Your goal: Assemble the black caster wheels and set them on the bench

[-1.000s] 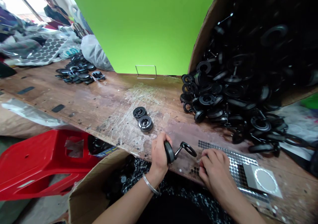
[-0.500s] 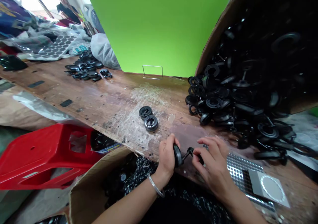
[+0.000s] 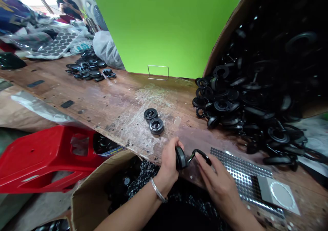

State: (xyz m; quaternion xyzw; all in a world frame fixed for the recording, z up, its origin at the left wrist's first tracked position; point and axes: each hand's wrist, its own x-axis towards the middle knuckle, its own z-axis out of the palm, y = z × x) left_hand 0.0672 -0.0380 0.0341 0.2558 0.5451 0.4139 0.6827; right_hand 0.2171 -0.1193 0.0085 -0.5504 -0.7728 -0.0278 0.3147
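1. The left hand point(image 3: 170, 159), low in the middle of the frame, has its fingers closed around a round black knob point(image 3: 180, 157) at the near edge of the wooden table point(image 3: 102, 101).
2. A short stem links the knob to a black ring point(image 3: 202, 156), which sits just right of it, against the fingertips point(image 3: 202, 162) of the right hand point(image 3: 217, 183).
3. The right hand's fingers lie nearly straight and loosely spread, pressing on the ring rather than wrapped around it.
4. Judged from this, the work goes best if the left hand keeps the knob steady while the right pushes squarely.
5. The left wrist, with a bracelet point(image 3: 159, 194), bends upward; the right forearm comes in from the lower right.
6. A dotted sheet point(image 3: 238, 166) lies just right of the hands.
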